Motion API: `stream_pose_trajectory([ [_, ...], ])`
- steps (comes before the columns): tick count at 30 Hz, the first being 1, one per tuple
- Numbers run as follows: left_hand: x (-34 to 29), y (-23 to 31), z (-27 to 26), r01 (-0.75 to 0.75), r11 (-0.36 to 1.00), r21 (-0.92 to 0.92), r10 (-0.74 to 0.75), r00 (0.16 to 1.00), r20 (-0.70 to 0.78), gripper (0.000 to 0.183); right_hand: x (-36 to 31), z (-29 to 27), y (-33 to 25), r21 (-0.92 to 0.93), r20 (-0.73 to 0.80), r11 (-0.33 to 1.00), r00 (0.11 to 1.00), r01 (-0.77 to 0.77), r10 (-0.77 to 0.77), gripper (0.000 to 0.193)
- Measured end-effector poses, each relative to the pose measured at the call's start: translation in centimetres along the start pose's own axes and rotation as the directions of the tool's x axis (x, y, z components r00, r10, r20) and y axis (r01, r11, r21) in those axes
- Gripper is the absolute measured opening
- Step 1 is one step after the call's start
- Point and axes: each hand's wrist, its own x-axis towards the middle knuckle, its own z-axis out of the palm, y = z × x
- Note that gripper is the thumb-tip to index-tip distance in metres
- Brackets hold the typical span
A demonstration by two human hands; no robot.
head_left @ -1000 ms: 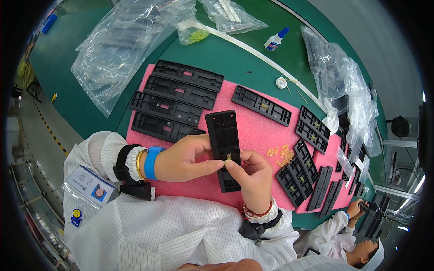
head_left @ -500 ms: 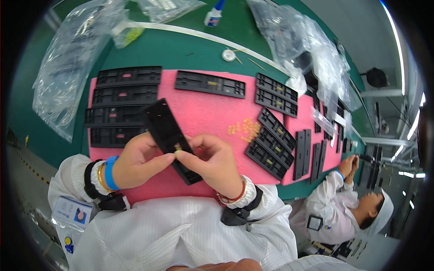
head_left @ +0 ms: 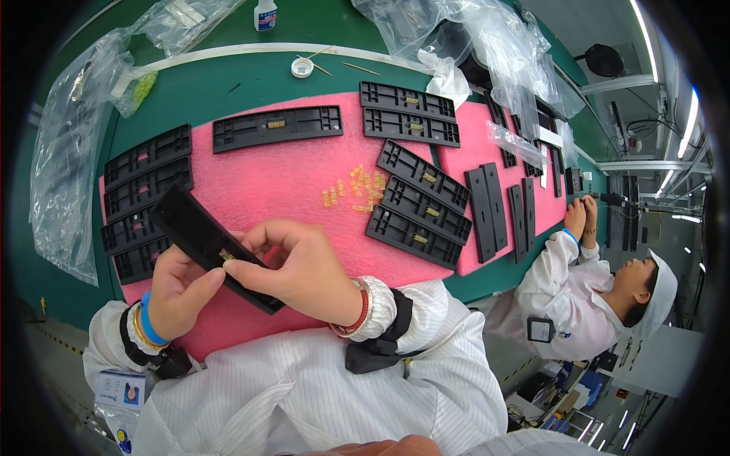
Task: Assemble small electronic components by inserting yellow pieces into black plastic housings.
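Note:
A long black plastic panel (head_left: 190, 220) is held slantwise above the pink foam mat (head_left: 285, 178). My left hand (head_left: 179, 296) grips its near left edge, fingers behind it and thumb on the side. My right hand (head_left: 304, 270) pinches the lower half, its thumb pressing beside a small yellowish insert (head_left: 226, 254) in the panel's middle. The fingers partly cover that spot, so how the insert is seated cannot be made out. Loose translucent amber pieces (head_left: 365, 184) lie on the mat beyond my right hand.
Black ribbed panels lie in a left stack (head_left: 148, 163), singly at the back (head_left: 277, 128) and in a right group (head_left: 422, 201). Behind are a white round cap (head_left: 302, 68), thin sticks, a glue bottle (head_left: 265, 15) and plastic bags (head_left: 72, 152). A co-worker (head_left: 578, 289) works at right.
The view has swung, so the mat and table things appear farther left. Both hands still hold the panel, with my right thumb still at the insert.

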Motion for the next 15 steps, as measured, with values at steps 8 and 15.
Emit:
stream_pose_trajectory([
  [8,-0.13,-0.11,-0.06,0.022,1.0,-0.008,-0.022,1.0,-0.012,0.042,0.05,0.03,0.29,0.002,0.007,1.0,1.0,0.02,-0.02,0.023],
  [15,0.09,-0.06,-0.64,-0.053,0.998,-0.042,0.056,0.996,0.068,0.038,0.33,0.21,0.42,0.033,0.008,0.999,1.0,0.013,-0.014,0.019],
])
